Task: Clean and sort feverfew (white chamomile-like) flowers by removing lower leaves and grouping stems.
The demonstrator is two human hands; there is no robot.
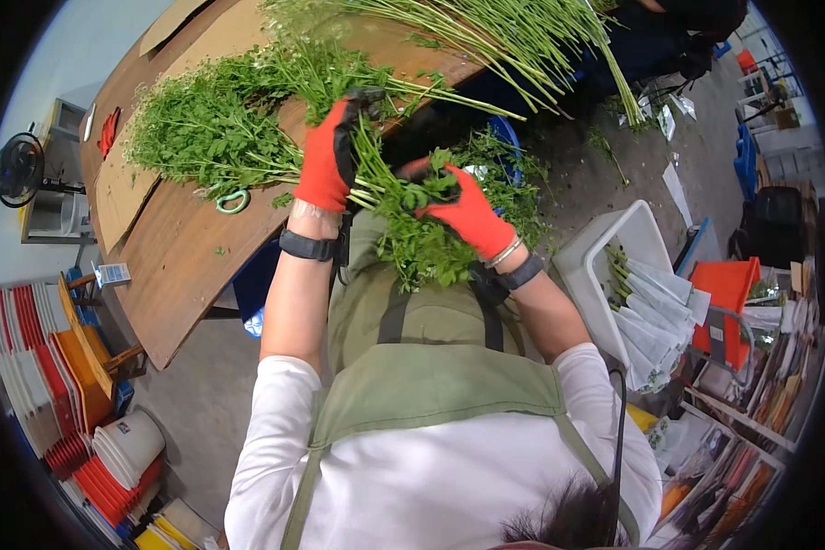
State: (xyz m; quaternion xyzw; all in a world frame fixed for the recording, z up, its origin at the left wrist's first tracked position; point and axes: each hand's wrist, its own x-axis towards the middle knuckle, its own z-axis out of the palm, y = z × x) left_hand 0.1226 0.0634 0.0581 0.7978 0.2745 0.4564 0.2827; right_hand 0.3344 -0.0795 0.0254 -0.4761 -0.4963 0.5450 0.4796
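Your left hand [328, 158] grips the stems [368, 149], perhaps to keep them steady, while your right hand [466, 209] holds the leaves [426, 243] close to you, off the tabletop [188, 275].

The person's left hand [330, 160] and right hand [467, 213] wear red and black gloves. The left hand holds a bunch of green stems [368, 160]. The right hand is in the leaves [412, 243] just below, and they hide part of its fingers. A brown table [188, 275] has a big leafy pile [215, 128] on it, with green-handled scissors [233, 202] near the pile. Long stems [532, 55] poke past the table's edge. A white tub [585, 284] full of wrapped bunches [655, 316] is on the right.
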